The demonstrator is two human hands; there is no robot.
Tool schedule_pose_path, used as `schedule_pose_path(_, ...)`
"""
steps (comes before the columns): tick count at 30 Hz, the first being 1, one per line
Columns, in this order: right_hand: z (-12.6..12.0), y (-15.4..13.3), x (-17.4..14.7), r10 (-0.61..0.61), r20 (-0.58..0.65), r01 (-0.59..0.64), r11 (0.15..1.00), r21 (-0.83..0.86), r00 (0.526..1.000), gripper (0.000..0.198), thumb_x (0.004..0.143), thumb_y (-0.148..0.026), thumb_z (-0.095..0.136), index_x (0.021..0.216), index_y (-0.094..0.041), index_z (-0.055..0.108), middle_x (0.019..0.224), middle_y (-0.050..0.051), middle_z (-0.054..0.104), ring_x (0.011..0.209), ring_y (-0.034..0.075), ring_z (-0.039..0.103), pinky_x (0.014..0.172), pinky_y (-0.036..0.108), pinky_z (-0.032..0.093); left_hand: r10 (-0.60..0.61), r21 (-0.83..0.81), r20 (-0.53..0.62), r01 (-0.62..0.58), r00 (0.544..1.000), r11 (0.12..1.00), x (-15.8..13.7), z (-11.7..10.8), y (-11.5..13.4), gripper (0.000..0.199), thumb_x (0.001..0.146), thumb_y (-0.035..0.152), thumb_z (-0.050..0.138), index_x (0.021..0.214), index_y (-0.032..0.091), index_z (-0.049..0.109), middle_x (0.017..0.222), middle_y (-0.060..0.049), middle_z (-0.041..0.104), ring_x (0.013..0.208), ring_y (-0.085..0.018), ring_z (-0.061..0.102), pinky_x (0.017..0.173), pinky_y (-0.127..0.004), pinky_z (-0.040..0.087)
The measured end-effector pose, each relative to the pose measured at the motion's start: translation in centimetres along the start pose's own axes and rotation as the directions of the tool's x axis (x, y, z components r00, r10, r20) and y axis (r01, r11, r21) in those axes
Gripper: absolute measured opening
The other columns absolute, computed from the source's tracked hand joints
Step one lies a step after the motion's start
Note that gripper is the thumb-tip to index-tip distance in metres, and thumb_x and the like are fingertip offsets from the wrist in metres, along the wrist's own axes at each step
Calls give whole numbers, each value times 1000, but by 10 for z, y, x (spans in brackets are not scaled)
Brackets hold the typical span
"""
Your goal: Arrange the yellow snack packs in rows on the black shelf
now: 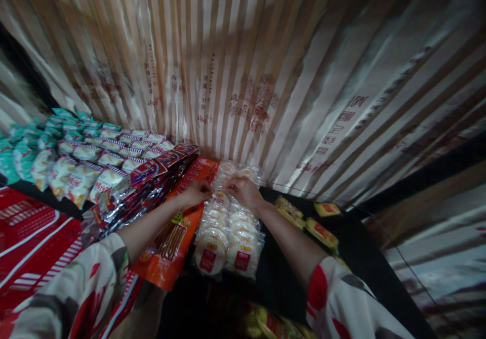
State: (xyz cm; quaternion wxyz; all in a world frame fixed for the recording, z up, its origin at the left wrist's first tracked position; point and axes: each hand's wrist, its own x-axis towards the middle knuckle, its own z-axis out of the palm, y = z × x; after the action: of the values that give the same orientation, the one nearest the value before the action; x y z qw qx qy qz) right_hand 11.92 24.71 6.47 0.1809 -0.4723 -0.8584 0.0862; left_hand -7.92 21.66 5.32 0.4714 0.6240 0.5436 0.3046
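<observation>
Two rows of clear packets of round white crackers [211, 250] with red labels lie overlapped on a black table. My right hand [243, 193] is closed with curled fingers on a packet near the far end of the rows. At the left row's far edge, my left hand [194, 194] has its fingertips pinched together. What those fingertips hold, if anything, is too small to make out. Under my left forearm lies an orange snack bag [167, 265] with brown sticks pictured on it, beside the crackers.
Left of the orange bag is a stack of dark red and silver packets [152, 192]. Beyond are rows of white packets [108, 179] and green packets [26, 159]. A red basket [34, 243] stands near left. Yellow packets [322, 234] lie at right. A striped curtain [243, 66] hangs behind.
</observation>
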Motion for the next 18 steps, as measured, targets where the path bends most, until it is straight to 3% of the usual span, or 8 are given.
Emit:
schedule_pose_path(5, -6, 1, -4, -72, -120, 75, 997, 22, 990, 9, 81, -24, 60, 82, -19, 67, 80, 4, 65, 81, 16, 56, 81, 29, 40, -38, -52, -109, 32, 993, 998, -6, 6, 4, 7, 74, 20, 55, 71, 15, 52, 50, 7, 50, 42, -5, 40, 46, -18, 33)
schedule_pose_path(8, -14, -4, -10, -134, -40, 134, 991, -1, 990, 14, 82, -32, 60, 81, -21, 68, 77, 3, 64, 79, 16, 56, 78, 28, 40, -51, -94, -135, 39, 990, 995, -5, 9, 4, 10, 77, 20, 53, 69, 16, 49, 49, 7, 49, 40, -5, 40, 44, -18, 33)
schedule_pose_path(12, -18, -12, -15, -139, 108, 148, 985, -85, 984, 9, 79, -24, 62, 77, -20, 69, 74, 2, 65, 77, 16, 56, 75, 27, 40, -51, -121, -136, 34, 989, 992, -3, 9, 2, 9, 76, 20, 54, 71, 16, 47, 52, 6, 51, 42, -6, 43, 44, -18, 34)
schedule_pose_path(16, -12, -15, -16, -82, 115, 96, 987, -126, 990, 11, 79, -18, 58, 72, -19, 67, 71, 1, 64, 73, 14, 56, 76, 25, 39, -46, -28, -184, 42, 982, 999, -8, 3, -2, 7, 74, 21, 55, 73, 15, 50, 55, 6, 53, 43, -6, 44, 45, -19, 33)
schedule_pose_path(18, -10, -16, -15, -74, 104, 89, 985, -148, 992, 12, 79, -18, 57, 70, -19, 66, 71, 2, 64, 73, 14, 56, 77, 25, 39, -70, -3, -138, 70, 988, 998, -12, -2, -3, 13, 73, 26, 57, 72, 15, 51, 54, 5, 52, 44, -7, 45, 45, -20, 33)
